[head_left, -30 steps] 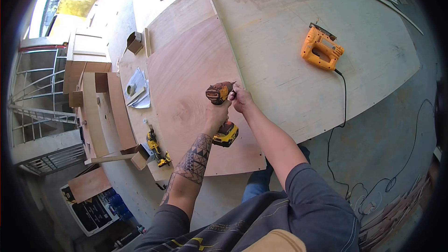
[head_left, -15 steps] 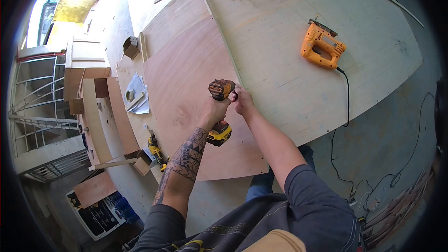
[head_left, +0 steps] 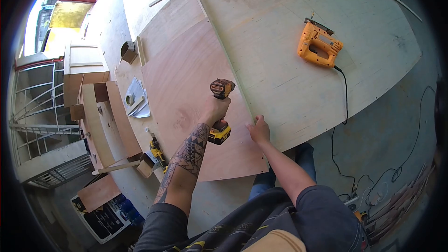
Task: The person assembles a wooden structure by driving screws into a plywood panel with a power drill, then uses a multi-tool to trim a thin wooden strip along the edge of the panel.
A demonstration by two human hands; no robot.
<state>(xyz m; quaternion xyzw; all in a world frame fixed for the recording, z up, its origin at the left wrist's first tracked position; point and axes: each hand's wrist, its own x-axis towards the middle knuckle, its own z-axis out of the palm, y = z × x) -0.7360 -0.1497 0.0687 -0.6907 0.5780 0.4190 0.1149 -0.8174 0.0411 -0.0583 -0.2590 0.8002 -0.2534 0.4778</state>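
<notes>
Ahead and to the right of the right hand [head_left: 259, 131], an orange jigsaw [head_left: 320, 44] lies with its black cord [head_left: 346, 93] trailing to the floor [head_left: 368, 133]. Left of the left hand [head_left: 215, 109] are an open cardboard box [head_left: 128, 52], crumpled pale sheets [head_left: 143, 109] beneath a tape roll [head_left: 129, 99], and a yellow-and-black tool [head_left: 157, 150] (its exact kind is hard to make out). Farther left stand wooden casework [head_left: 97, 123] and a metal frame [head_left: 35, 127]; wood scraps [head_left: 401, 200] lie well right of both hands.

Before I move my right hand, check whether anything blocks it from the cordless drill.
Nothing visible stands between the right hand and the cordless drill. The left hand holds the drill; the jigsaw lies well aside.
</notes>
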